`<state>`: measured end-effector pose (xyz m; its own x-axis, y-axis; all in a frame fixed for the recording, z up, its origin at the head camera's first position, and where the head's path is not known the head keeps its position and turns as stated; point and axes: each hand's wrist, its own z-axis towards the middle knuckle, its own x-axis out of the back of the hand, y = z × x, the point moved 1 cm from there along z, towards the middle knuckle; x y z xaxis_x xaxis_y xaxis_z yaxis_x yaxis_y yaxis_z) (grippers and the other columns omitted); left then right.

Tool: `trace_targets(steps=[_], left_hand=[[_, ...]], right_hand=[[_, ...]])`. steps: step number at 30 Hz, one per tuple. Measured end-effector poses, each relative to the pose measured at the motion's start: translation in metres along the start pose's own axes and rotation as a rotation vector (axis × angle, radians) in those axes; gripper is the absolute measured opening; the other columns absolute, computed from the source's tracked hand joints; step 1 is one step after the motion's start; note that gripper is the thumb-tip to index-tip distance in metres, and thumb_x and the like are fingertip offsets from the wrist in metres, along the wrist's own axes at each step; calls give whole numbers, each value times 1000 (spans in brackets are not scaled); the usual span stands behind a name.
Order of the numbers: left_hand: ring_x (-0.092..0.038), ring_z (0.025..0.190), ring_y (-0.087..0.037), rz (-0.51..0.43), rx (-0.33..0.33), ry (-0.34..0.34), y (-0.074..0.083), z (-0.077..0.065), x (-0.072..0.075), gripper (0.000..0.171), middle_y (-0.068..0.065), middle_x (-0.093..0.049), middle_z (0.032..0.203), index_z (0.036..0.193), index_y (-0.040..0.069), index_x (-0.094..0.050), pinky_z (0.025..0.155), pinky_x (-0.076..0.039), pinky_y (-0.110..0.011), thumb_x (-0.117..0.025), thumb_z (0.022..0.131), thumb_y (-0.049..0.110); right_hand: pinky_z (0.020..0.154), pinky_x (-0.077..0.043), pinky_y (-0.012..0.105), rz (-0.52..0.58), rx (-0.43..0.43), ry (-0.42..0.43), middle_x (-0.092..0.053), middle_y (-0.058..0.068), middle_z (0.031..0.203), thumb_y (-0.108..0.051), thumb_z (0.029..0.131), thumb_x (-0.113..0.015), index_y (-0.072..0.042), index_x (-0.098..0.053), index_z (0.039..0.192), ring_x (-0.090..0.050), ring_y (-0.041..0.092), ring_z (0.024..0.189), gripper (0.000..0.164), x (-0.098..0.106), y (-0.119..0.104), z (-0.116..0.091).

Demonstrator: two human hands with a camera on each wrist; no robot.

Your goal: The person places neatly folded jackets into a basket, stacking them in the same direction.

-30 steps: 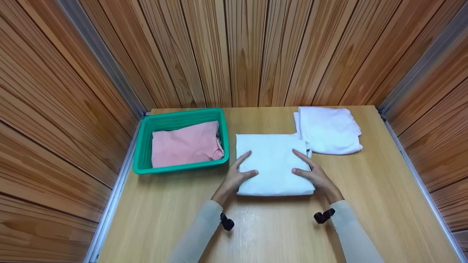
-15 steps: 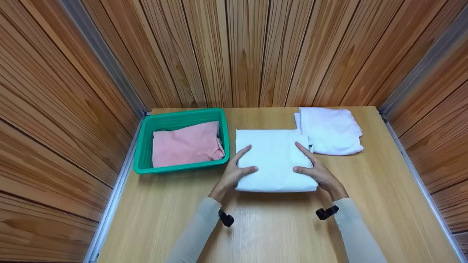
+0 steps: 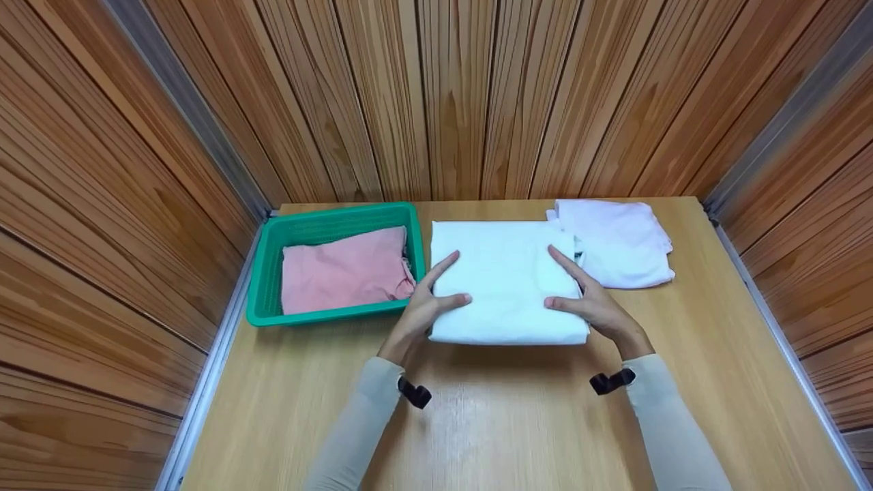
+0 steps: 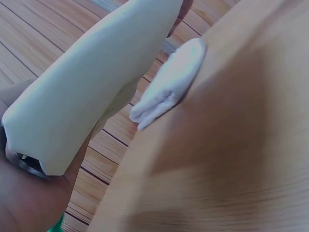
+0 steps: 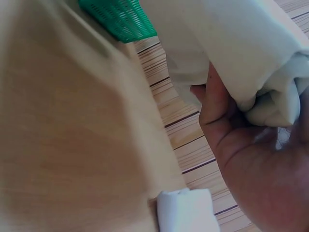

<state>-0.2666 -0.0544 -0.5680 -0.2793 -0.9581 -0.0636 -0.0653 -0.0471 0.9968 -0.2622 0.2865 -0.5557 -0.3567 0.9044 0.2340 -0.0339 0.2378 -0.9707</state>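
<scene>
Between my two hands is a white folded cloth [image 3: 505,279], a thick flat bundle lifted off the table, its shadow lying below it. My left hand [image 3: 428,303] grips its left side, thumb and a finger on top and the other fingers underneath. On the right side my right hand [image 3: 597,307] holds it the same way. The left wrist view shows the bundle's smooth folded edge [image 4: 91,82] clear of the wood. In the right wrist view, loose layers of the cloth [image 5: 275,101] bunch by the palm, with fingers curled under them.
A green basket [image 3: 266,273] stands at the left with a pink folded cloth [image 3: 341,273] in it. Back right lies another white folded cloth [image 3: 617,245], partly overlapped by the held one in the head view. Wooden panel walls [image 3: 457,102] enclose the table [image 3: 491,423] at back and sides.
Both hands have raised the white folded cloth and carried it away from the body, slightly to the left. The basket and the other cloths have not moved.
</scene>
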Motion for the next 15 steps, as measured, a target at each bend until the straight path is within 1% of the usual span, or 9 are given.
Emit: trace_targets(steps=[8, 15], left_hand=[[-29, 158, -28, -45, 10, 7, 9, 1, 6, 82, 7, -31, 174, 159, 38, -50, 129, -22, -61, -88, 88, 20], [-23, 161, -24, -20, 20, 30, 11, 2, 15, 84, 10, -33, 173, 159, 40, -49, 130, -16, -62, -88, 88, 21]], right_hand=[[128, 8, 71, 5, 16, 8, -8, -2, 182, -15, 96, -80, -32, -24, 171, 7, 30, 168, 95, -3, -12, 5], [129, 5, 70, -40, 24, -3, -11, -5, 181, -19, 95, -82, -34, -24, 171, 5, 27, 168, 96, -7, -18, 14]])
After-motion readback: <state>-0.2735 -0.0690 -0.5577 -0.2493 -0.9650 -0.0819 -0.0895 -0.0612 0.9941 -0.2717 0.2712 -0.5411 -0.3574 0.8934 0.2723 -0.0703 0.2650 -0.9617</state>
